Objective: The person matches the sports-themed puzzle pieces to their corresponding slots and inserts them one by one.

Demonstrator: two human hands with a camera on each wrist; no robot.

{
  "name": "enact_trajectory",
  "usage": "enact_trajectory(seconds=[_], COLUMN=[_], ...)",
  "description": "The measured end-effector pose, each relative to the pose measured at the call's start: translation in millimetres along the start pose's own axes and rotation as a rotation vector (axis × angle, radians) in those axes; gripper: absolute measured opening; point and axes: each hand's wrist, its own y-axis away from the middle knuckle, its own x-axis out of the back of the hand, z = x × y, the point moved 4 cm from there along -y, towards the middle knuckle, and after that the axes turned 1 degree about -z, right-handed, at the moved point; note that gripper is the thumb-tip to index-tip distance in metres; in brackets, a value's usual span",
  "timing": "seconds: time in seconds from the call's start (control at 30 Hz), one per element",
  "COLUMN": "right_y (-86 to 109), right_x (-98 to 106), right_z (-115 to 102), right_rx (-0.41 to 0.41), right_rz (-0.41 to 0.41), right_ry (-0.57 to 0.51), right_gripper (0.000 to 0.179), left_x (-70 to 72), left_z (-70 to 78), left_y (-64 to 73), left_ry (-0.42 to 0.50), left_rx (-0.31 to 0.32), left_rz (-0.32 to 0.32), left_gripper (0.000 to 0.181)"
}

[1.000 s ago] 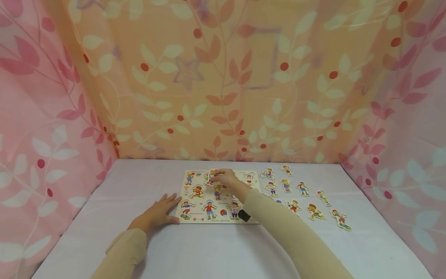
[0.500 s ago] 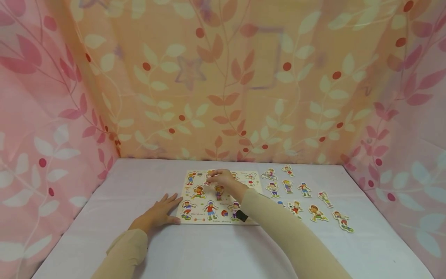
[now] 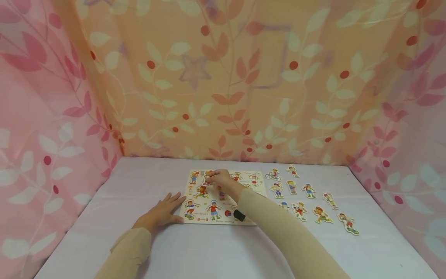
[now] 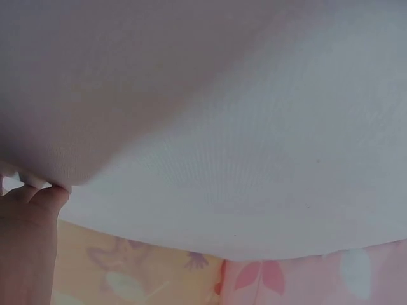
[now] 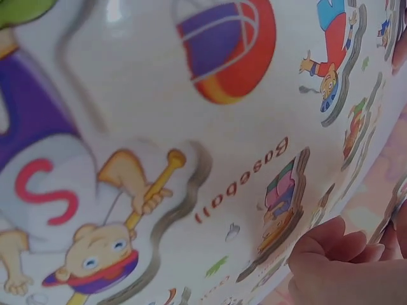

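Note:
My right hand [image 3: 223, 181] is over the top row of a pale puzzle board [image 3: 205, 222] printed with children playing sports. Thumb and fingers pinch a flat figure-shaped puzzle piece [image 3: 208, 177], mostly covered by the fingertips, close over the board's upper left. In the right wrist view the curled fingers of the right hand [image 5: 346, 260] grip the piece's edge [image 5: 389, 219] at the far side. My left hand [image 3: 162, 211] lies spread on the table, fingertips and thumb right at the board's left edge. The left wrist view catches only part of the left hand [image 4: 32, 229].
Several loose figure pieces, among them a cyclist [image 3: 273, 174], a runner [image 3: 322, 215] and a skateboarder [image 3: 348, 224], lie right of the board. A small black object [image 3: 239, 215] shows beneath the right sleeve. Floral curtains [image 3: 230, 89] enclose the white table [image 3: 209, 252].
My right hand has shifted slightly left across the board with the piece in its fingers. The left hand stays at the board's edge. The head view has swung a little left.

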Motion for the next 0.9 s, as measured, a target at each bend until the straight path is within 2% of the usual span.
enact_trajectory(seconds=[0.27,0.57,0.77,0.9], right_y=[-3.2,-10.0,-22.8,-30.9], right_x=[-11,-24,-30,-35], right_z=[0,-5,0,3], right_rx=[0.036,0.008,-0.019,-0.034], right_rz=[-0.012,0.012,-0.027,-0.03], right_ry=[-0.009,-0.025,-0.044,-0.098], right_gripper=[0.014,0.02,0.01,0.009], left_x=[3.4,3.2,2.1,0.8], left_z=[3.3,2.8,3.7,3.8], left_y=[2.4,3.1,3.0,2.2], left_ry=[-0.009,-0.004,-0.001,0.01], left_rx=[0.033,-0.012,-0.022,-0.019], left_rz=[-0.01,0.01,0.018,0.012], left_gripper=[0.088,0.086,0.086,0.087])
